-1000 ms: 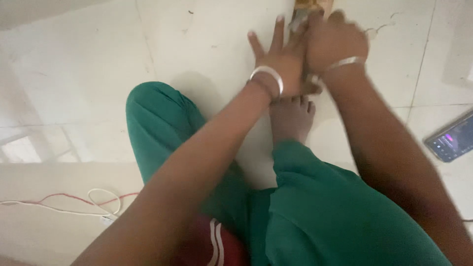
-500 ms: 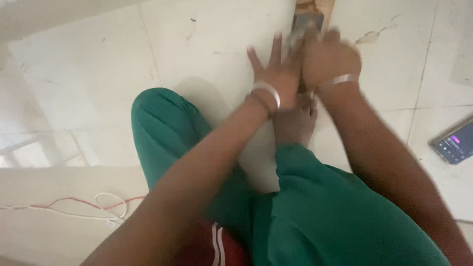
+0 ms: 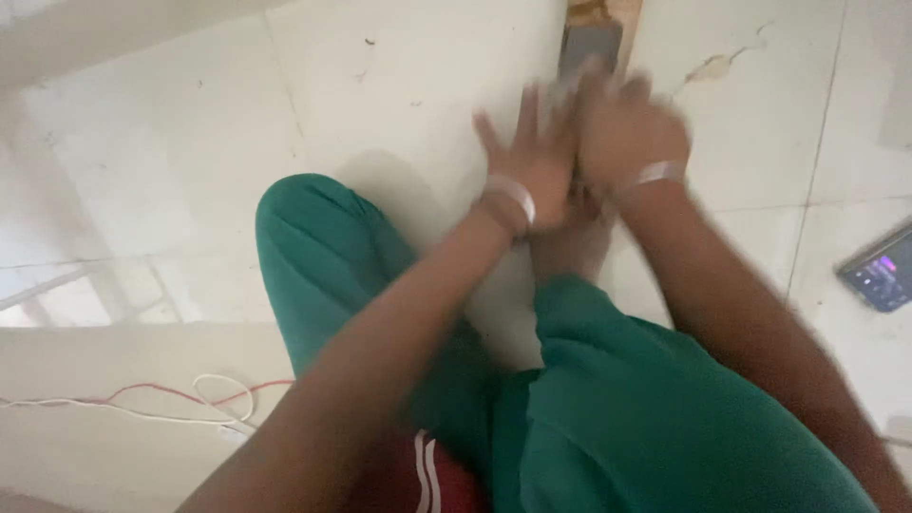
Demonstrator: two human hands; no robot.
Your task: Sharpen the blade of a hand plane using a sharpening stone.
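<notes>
A plain indoor room, most likely a home: a person in green trousers point(image 3: 655, 418) sits on a floor of large pale, glossy stone tiles point(image 3: 399, 85) with a chipped patch point(image 3: 711, 66) at the far right. Thin red and white wires point(image 3: 180, 399) trail at near left; a lit dark smartphone point(image 3: 879, 271) lies on the right.

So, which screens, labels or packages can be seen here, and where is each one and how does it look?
Phone: lies on the pale floor tiles at the right edge, beyond the right arm; a dark tilted rectangle, screen lit with small purple and light marks.
No packages, labels or signs can be made out; the blurred grey and wood-coloured thing above the hands shows none.
</notes>
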